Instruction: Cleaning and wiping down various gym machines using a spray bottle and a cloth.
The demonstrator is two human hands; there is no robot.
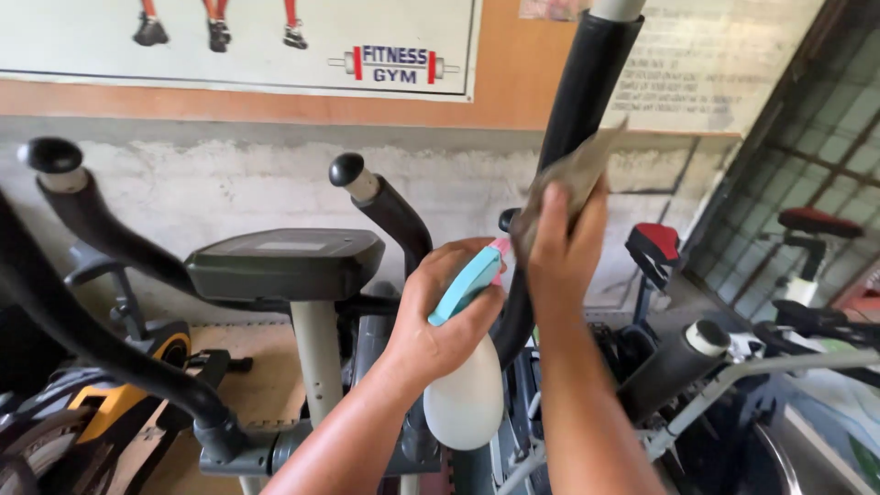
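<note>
My left hand (pixel 438 316) grips a white spray bottle (pixel 466 394) by its light blue and pink trigger head (pixel 467 282), held upright in front of me. Just to its right, my right hand (pixel 562 240) presses a grey-brown cloth (pixel 568 174) against the tall black foam-covered handlebar (pixel 587 87) of an exercise machine. The cloth wraps partly around the bar, and the bar curves down behind both hands.
The machine's dark console (pixel 286 261) sits on a pale post (pixel 316 357). Other black handlebars (pixel 92 229) curve at the left and centre (pixel 390 206). Exercise bikes with red seats (pixel 655 243) stand to the right by a mesh window (pixel 825 119). A poster (pixel 275 46) hangs on the wall.
</note>
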